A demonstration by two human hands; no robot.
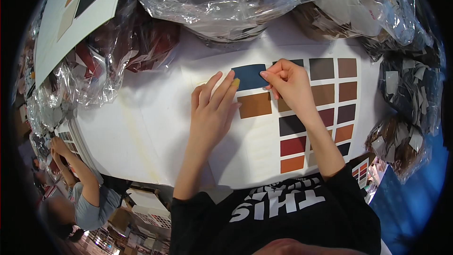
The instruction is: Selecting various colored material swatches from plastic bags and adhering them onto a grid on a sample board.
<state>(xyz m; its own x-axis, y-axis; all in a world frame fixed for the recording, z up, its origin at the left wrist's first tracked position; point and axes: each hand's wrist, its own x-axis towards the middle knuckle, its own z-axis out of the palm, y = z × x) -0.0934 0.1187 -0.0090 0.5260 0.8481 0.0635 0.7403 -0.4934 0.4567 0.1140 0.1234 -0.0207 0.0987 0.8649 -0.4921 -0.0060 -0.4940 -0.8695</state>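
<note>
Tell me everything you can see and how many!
Blue swatch: one, blue, between the hands
Other swatches: about sixteen, brown, grey, red, orange, dark, on the board
Board: one, white, under the swatches
Big card: one, white with coloured patches, upper left
Bags: at least five, clear, back and right
Table: one, white, under the board
Small card: one, white and orange, lower right
Blue surface: one, blue, far right
Co-worker: one, grey sleeve, lower left
Clutter: uncountable, mixed, lower left
Shirt: one, black with white letters, bottom middle
Left hand: one, yellow on one fingertip, at the blue swatch's left edge
Right hand: one, bare, at its right edge
</note>
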